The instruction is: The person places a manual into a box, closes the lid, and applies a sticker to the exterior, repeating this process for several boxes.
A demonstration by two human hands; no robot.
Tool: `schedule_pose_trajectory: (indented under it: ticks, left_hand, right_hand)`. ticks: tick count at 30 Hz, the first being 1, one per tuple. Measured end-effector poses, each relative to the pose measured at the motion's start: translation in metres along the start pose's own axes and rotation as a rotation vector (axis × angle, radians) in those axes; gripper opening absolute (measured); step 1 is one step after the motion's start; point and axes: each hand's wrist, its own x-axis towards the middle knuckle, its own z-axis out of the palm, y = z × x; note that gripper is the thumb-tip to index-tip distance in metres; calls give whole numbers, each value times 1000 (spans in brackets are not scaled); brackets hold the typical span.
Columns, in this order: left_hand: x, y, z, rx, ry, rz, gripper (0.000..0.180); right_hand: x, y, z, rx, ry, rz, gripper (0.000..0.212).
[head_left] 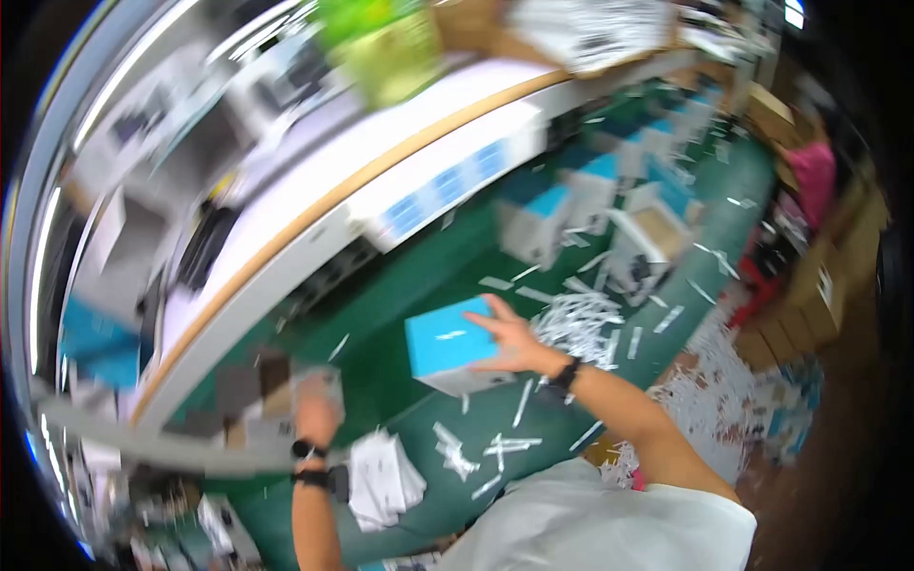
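My right hand (514, 341) grips the right end of a carton (447, 335) with a bright blue top and pale sides. Its fingers reach over the top edge, with the thumb lower on the side. The carton is at the green conveyor belt (376, 328); whether it rests there or is lifted, I cannot tell. To the left, my left hand (317, 411) is smeared by motion beside a pale carton (328, 381) with open dark and brown flaps (262, 385). Its fingers cannot be made out. A stack of white folded sheets (383, 481) lies right of my left wrist.
Blue-and-white cartons (538, 224) stand farther along the belt, including an open one (659, 233). White paper strips (576, 328) are heaped and scattered there; more scraps (700, 404) cover the floor. A wood-edged shelf (314, 224) runs along the far side, carrying a green bag (386, 57).
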Motion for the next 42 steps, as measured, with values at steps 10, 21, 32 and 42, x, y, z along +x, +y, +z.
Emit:
schedule_pose_trajectory:
  ticks: [10,21,32,42]
  left_hand:
    - [186,-55,-41,-210,287,-208,49]
    - [40,50,-124,-463,628,420,48]
    - [-30,182,-143,-1022,1082,586,30]
    - [13,132,39,-697,406,-350,54]
  right_hand:
    - [198,83,-71,-227,216,583,79]
    - [-25,85,18,337,-118,412,33]
    - [-62,58,0,681,-9,520,18]
    - [-94,51,59,391,-482,444,17]
